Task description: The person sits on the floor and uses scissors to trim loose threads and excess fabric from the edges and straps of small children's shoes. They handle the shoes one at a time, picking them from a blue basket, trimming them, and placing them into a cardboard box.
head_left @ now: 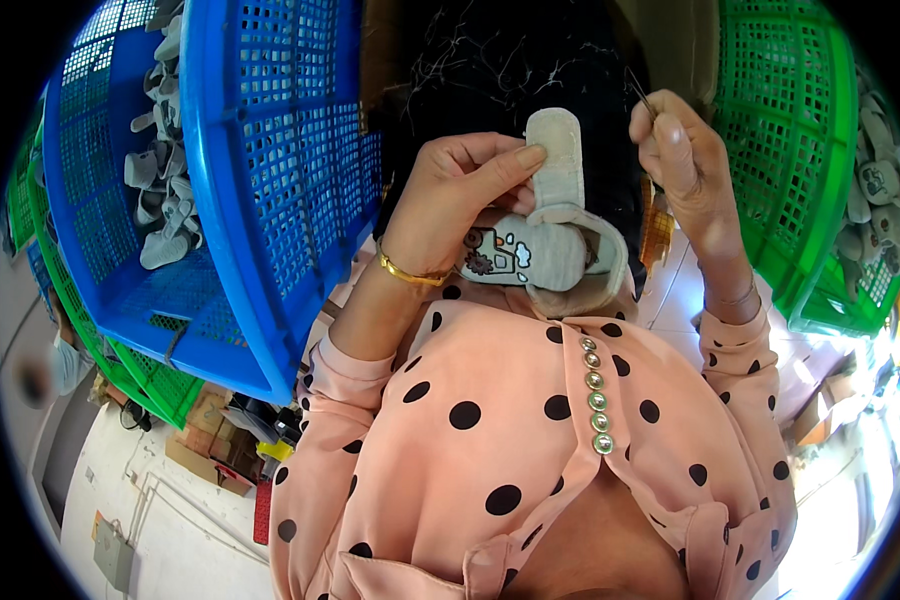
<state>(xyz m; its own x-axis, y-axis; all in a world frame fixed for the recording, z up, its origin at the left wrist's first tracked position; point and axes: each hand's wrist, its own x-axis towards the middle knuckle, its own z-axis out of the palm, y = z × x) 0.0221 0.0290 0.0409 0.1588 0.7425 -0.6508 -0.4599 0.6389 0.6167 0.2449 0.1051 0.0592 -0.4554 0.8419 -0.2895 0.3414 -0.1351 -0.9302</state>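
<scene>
While the left hand [460, 200] pinches the upright strap of a small grey baby shoe [555, 240] at the centre of the frame, its long axis running up and down, the right hand [685, 160] is closed on a thin needle-like tool [641, 93] just to the shoe's upper right. A blue basket [260, 200] at upper left holds more grey shoes [160, 190], and a green basket [800, 170] at right holds others.
</scene>
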